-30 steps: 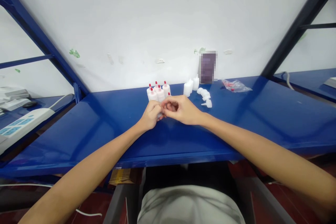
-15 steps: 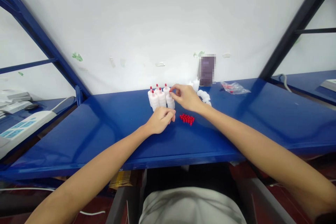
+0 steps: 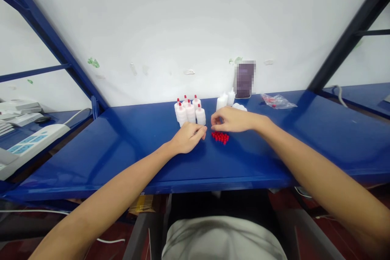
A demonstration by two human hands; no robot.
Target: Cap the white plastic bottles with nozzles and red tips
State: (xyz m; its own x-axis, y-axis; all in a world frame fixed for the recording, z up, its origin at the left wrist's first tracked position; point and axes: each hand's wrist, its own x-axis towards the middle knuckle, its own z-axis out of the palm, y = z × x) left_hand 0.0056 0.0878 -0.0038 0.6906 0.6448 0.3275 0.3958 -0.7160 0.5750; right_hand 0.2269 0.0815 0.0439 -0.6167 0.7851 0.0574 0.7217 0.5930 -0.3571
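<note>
Blue bench (image 3: 122, 142): runs the full width, far edge at the wall. Left hand (image 3: 186, 137): mid-bench, fingers curled in loosely, just in front of the red-tipped bottles; cannot tell if anything is inside. Right hand (image 3: 233, 120): thumb and fingers curved together, tips by the caps' far-left side; cannot tell if they pinch one.

Dark panel (image 3: 244, 79), pixelated: upright at the far edge, right of centre. Six red-tipped bottles (image 3: 190, 113): upright, clustered towards the far edge. Plain white bottles (image 3: 222, 101): upright, left of the panel, no red tips seen. Clear bag (image 3: 280, 102), red bits inside: near the far edge, further right. White pieces (image 3: 239, 107): partly behind the right hand.

Red caps (image 3: 220, 137): small loose pile, mid-bench. Step in hand, my reading: right hand at the cap pile. Taking one calls for a fine fingertip pinch, neighbours undisturbed.
</note>
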